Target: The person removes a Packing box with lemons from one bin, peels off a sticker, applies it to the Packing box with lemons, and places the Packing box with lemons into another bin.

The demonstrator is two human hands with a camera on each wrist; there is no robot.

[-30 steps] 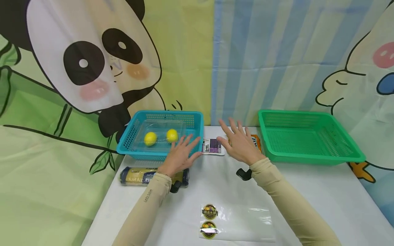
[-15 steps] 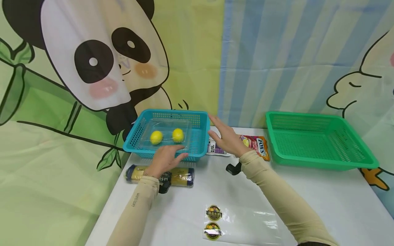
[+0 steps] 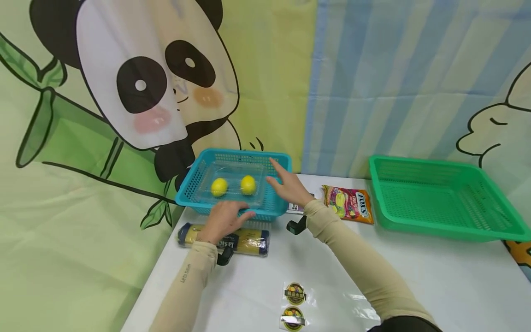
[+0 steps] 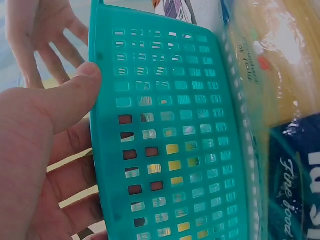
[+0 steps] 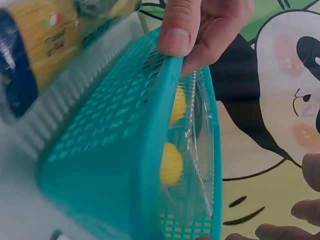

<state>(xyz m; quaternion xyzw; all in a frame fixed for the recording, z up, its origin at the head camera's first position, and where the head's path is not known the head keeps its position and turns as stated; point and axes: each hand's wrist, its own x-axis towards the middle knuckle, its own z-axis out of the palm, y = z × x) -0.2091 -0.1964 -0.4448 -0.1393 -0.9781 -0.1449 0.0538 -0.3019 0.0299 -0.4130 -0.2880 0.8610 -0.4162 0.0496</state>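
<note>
Gripping the near rim of the blue basket (image 3: 269, 213), the left hand (image 3: 224, 219) held its fingers inside, thumb on the rim. The right hand (image 3: 289, 186), fingers extended, held nothing above the basket's right end. The basket, containing two yellow balls (image 3: 248, 185), stood far left on the table (image 3: 253, 281).
</note>
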